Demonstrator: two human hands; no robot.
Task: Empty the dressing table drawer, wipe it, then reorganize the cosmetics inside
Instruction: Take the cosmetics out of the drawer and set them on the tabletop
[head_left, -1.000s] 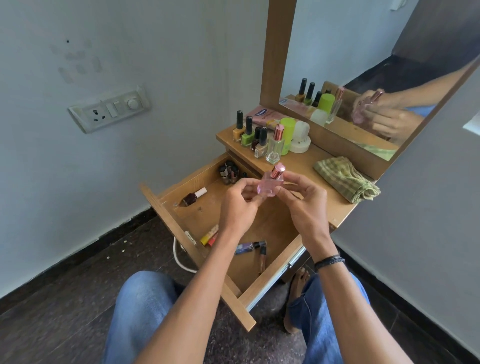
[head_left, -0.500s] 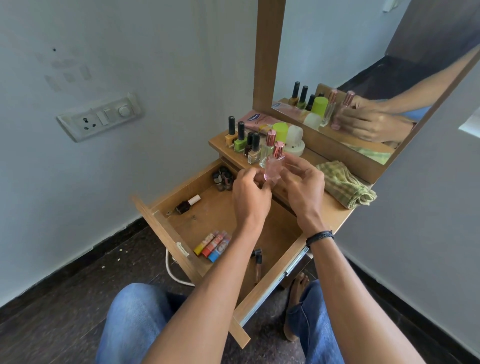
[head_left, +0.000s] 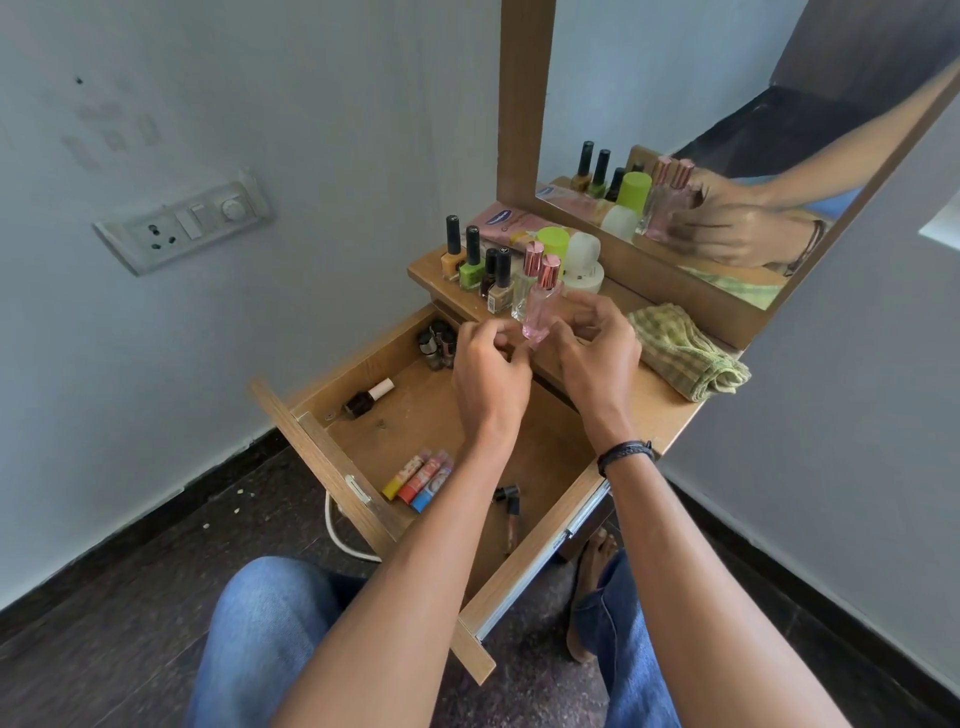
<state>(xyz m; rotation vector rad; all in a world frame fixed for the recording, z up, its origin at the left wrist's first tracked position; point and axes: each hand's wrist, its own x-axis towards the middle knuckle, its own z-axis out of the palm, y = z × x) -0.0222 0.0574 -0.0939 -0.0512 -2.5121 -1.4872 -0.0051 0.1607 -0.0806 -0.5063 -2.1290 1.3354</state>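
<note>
A pink perfume bottle (head_left: 540, 309) with a rose-gold cap stands upright at the front edge of the dressing table top (head_left: 660, 415), beside a clear perfume bottle (head_left: 523, 283). My left hand (head_left: 488, 366) pinches its base with curled fingers. My right hand (head_left: 597, 353) has its thumb against the bottle's lower side, its other fingers spread off the glass. Below my hands the drawer (head_left: 317, 441) is pulled out. In it lie a white-capped nail polish (head_left: 370, 397), three lip balm tubes (head_left: 418, 475), a dark tube (head_left: 508, 501) and several small bottles (head_left: 436, 343) in the back corner.
Several nail polish bottles (head_left: 470, 260), a green-capped bottle (head_left: 553, 241), a white jar (head_left: 584, 262) and a pink tube (head_left: 498, 223) crowd the table top's left end. A green checked cloth (head_left: 685, 356) lies to the right, under the mirror (head_left: 727, 130). A white cable (head_left: 340, 535) hangs below the drawer.
Both hands carried the pink perfume bottle from above the drawer up and back to the table top, next to the clear bottle. My right fingers have loosened from it.
</note>
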